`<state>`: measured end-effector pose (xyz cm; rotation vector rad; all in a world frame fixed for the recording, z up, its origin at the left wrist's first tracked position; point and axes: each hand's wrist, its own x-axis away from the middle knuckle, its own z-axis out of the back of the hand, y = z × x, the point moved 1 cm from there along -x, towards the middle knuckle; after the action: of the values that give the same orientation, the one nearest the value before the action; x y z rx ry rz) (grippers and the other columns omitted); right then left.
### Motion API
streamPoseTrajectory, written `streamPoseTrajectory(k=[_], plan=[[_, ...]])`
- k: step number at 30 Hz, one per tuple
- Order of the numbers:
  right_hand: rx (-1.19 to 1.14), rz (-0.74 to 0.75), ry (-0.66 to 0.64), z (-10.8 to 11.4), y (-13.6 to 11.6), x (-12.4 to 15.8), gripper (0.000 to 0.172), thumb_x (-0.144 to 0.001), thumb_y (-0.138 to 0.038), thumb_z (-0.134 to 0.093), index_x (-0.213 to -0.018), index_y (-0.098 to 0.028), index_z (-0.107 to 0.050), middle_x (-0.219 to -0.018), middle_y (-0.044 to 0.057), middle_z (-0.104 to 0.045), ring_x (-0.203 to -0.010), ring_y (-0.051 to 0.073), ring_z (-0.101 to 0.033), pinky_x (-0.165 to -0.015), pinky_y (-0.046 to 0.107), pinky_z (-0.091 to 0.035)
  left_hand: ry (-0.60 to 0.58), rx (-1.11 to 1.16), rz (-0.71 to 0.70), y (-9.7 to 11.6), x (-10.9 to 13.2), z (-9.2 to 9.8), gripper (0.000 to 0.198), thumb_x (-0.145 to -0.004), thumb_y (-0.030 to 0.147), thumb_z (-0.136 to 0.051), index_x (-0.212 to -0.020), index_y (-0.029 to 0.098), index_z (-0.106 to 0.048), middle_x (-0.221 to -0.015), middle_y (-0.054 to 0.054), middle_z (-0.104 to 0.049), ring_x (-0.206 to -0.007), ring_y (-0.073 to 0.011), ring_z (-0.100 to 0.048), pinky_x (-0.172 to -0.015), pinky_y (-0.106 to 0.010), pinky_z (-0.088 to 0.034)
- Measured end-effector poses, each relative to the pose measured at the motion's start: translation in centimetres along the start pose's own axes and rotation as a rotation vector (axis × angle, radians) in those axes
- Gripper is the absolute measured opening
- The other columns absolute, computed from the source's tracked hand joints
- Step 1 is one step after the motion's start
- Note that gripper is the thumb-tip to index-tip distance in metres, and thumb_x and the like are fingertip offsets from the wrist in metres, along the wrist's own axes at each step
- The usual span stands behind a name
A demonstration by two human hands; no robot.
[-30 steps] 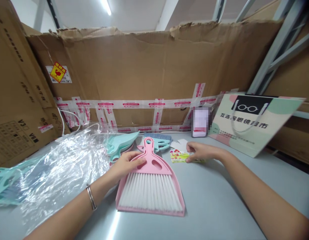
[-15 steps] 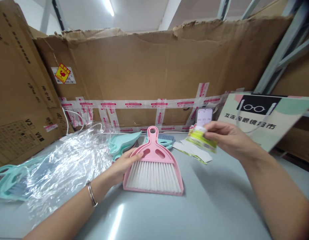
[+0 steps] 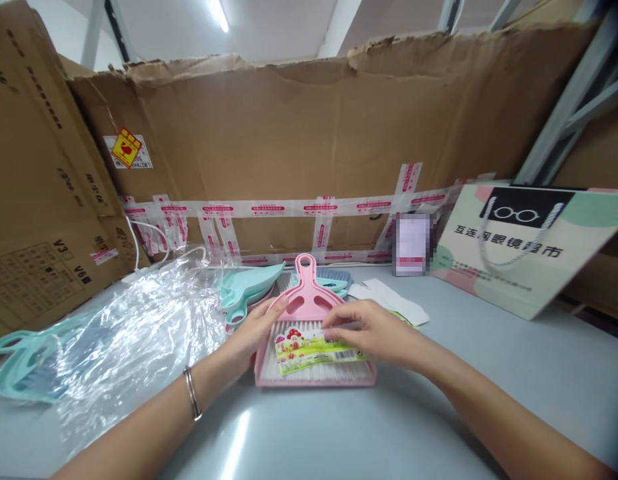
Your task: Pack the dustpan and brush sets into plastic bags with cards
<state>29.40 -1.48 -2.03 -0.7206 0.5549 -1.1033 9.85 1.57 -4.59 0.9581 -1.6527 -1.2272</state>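
Observation:
A pink dustpan (image 3: pixel 269 381) with a matching white-bristled hand brush (image 3: pixel 309 303) nested in it is in the middle of the view, handle away from me. My left hand (image 3: pixel 259 333) grips its left edge, thumb on the front. Between the thumb and fingers of my right hand (image 3: pixel 371 330) is a printed green and white label card (image 3: pixel 299 357) with a mushroom picture. The card lies across the bristles and covers much of them. Behind the pink set are turquoise dustpans (image 3: pixel 251 283) and a blue-bristled brush (image 3: pixel 333 275).
Clear plastic bags (image 3: pixel 153 347) lie at the left, with another turquoise dustpan set (image 3: pixel 26 367) in plastic. More label cards (image 3: pixel 396 300) rest behind my right hand. A phone (image 3: pixel 411 247) stands against the large cardboard box (image 3: pixel 289 133). A paper bag (image 3: pixel 519 260) leans at the right.
My right hand has brought the label card from near the phone, leftward and down onto the bristles. The pink dustpan set has shifted slightly right in my left hand.

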Motion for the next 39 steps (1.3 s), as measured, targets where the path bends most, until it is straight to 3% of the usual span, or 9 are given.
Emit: streamPoseTrajectory(k=[8,13,19,24,28,31,33,35,39], plan=[[0.115,0.100,0.268,-0.8,0.0,0.1,0.008,-0.075,-0.027,-0.056,-0.070,-0.022,-0.055,-0.076,0.001,-0.062,-0.074,0.017,-0.057,-0.070,0.031,-0.042,-0.057,-0.094,-0.119,0.4,0.4,0.4,0.068,-0.055,0.023,-0.079,-0.116,0.017,-0.050,-0.105,-0.011,-0.065,-0.092,-0.0255,-0.063,-0.077,-0.037,-0.051],[-0.166,0.086,0.945,0.1,0.9,0.7,0.057,-0.057,-0.043,-0.074,-0.101,-0.024,-0.043,-0.110,0.008,-0.050,-0.097,0.022,-0.051,-0.080,0.036,-0.043,0.088,0.021,-0.255,1.8,0.8,0.7,0.065,-0.059,0.026,-0.077,-0.117,0.018,-0.048,-0.105,-0.011,-0.066,-0.091,-0.0272,-0.064,-0.075,-0.038,-0.054],[-1.127,-0.083,0.164,-4.5,0.1,-0.6,0.048,-0.065,-0.043,-0.071,-0.105,-0.023,-0.053,-0.108,0.006,-0.063,-0.097,0.022,-0.059,-0.080,0.036,-0.048,0.137,0.152,-0.358,0.6,1.2,-0.9,0.066,-0.065,0.028,-0.073,-0.123,0.021,-0.042,-0.111,-0.010,-0.063,-0.094,-0.0255,-0.063,-0.078,-0.037,-0.054],[-1.369,-0.215,0.294,-6.6,-0.5,-0.5,0.041,-0.064,-0.030,-0.075,-0.101,-0.023,-0.060,-0.095,0.002,-0.070,-0.086,0.020,-0.066,-0.073,0.033,-0.053,0.123,-0.011,-0.369,0.0,1.1,-1.4,0.059,-0.069,0.033,-0.070,-0.121,0.019,-0.045,-0.116,-0.010,-0.060,-0.103,-0.0253,-0.058,-0.083,-0.036,-0.050],[-1.385,-0.219,0.401,-5.5,-0.2,-0.5,0.044,-0.061,-0.025,-0.077,-0.102,-0.023,-0.060,-0.094,0.002,-0.071,-0.082,0.019,-0.067,-0.067,0.030,-0.056,0.098,-0.564,-0.357,4.7,2.9,1.4,0.041,-0.078,0.046,-0.054,-0.108,0.019,-0.059,-0.111,-0.010,-0.061,-0.098,-0.0229,-0.057,-0.080,-0.032,-0.048],[-1.378,-0.221,0.450,-4.3,0.2,-0.4,0.044,-0.060,-0.023,-0.078,-0.100,-0.023,-0.061,-0.093,0.002,-0.071,-0.081,0.019,-0.067,-0.065,0.029,-0.057,0.428,-1.071,-0.451,9.2,6.2,5.3,0.042,-0.080,0.054,-0.044,-0.097,0.020,-0.062,-0.104,-0.007,-0.063,-0.095,-0.0236,-0.056,-0.079,-0.033,-0.044],[-1.360,-0.208,0.459,-3.8,0.3,-0.4,0.045,-0.060,-0.023,-0.078,-0.101,-0.023,-0.060,-0.092,0.002,-0.071,-0.081,0.020,-0.067,-0.066,0.031,-0.057,0.650,-1.413,-0.282,10.2,8.1,7.6,0.049,-0.080,0.060,-0.038,-0.093,0.019,-0.061,-0.099,-0.008,-0.063,-0.088,-0.0255,-0.056,-0.076,-0.037,-0.043],[-1.339,-0.206,0.453,-3.6,0.4,-0.3,0.044,-0.059,-0.024,-0.078,-0.100,-0.022,-0.061,-0.090,0.002,-0.072,-0.082,0.022,-0.067,-0.067,0.033,-0.057,0.794,-1.706,-0.047,9.1,9.1,9.2,0.057,-0.079,0.063,-0.037,-0.096,0.014,-0.060,-0.099,-0.014,-0.062,-0.093,-0.0323,-0.054,-0.075,-0.043,-0.043],[-1.313,-0.207,0.426,-3.9,0.4,-0.3,0.044,-0.059,-0.024,-0.078,-0.099,-0.022,-0.061,-0.089,0.002,-0.072,-0.081,0.021,-0.067,-0.068,0.033,-0.057,0.753,-1.995,0.068,4.5,8.5,10.2,0.053,-0.081,0.047,-0.042,-0.113,0.006,-0.054,-0.114,-0.023,-0.055,-0.105,-0.0396,-0.049,-0.077,-0.048,-0.041]])
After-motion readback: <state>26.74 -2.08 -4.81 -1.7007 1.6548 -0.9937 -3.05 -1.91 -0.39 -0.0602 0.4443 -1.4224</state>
